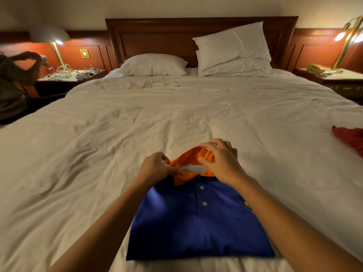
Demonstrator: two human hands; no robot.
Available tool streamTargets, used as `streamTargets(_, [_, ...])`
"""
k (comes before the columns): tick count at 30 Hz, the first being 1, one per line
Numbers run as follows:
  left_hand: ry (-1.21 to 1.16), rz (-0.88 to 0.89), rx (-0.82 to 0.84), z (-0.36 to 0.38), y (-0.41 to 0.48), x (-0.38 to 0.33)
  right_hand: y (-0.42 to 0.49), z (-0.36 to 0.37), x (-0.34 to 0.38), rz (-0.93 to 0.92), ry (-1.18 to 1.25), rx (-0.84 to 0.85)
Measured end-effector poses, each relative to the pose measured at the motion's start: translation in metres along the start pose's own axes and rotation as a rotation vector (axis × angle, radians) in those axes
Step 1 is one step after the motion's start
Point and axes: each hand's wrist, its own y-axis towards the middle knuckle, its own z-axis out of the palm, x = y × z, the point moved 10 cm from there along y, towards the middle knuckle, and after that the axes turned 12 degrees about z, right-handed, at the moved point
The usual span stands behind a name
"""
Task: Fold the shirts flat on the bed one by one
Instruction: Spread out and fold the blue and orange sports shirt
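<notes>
Near edge of the bed (117, 118): blue polo shirt (196, 228) lies folded into a rectangle, buttons facing up; its orange collar (188, 156) is on the side toward the pillows (154, 64)
Left hand (155, 169): fingers curled, pinching the left end of the collar; a white label (193, 169) is just beside it
Right hand (220, 163): fingers bent over the right part of the collar, thumb against the cloth, pinching it
Right edge of the bed: red garment (351, 139), crumpled; well apart from the shirt
</notes>
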Motion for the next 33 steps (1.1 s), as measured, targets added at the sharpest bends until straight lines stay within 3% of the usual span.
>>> streamTargets(2, [-0.081,-0.059,-0.001,0.000,-0.003,0.004,0.014,0.007,0.027,-0.076,0.040,0.026])
streamTargets(6, [-0.370,-0.125,-0.011,0.004,-0.011,0.012,0.035,0.057,0.054,-0.150,-0.069,0.381])
streamTargets(8, [-0.534,-0.159,-0.025,0.006,-0.016,0.016,0.041,0.072,0.049,-0.136,-0.114,0.468])
streamTargets(12, [-0.828,-0.230,-0.050,0.012,-0.025,0.025,0.048,0.072,0.032,-0.011,0.137,0.498])
streamTargets(15, [-0.889,-0.239,-0.022,0.016,-0.024,0.029,0.046,0.074,0.026,-0.015,0.266,0.511])
streamTargets(20, [-0.952,-0.218,0.027,0.026,-0.021,0.029,0.059,0.079,0.022,0.016,0.309,0.394])
streamTargets(27, [-1.326,-0.310,-0.026,0.032,-0.017,0.026,0.073,0.104,0.033,0.109,0.302,0.410])
streamTargets(30, [-1.275,-0.364,-0.078,0.033,-0.013,0.024,0.075,0.105,0.036,0.109,0.307,0.396])
streamTargets(33, [-0.923,-0.272,-0.055,0.030,-0.005,0.018,0.081,0.098,0.031,0.127,0.354,0.356])
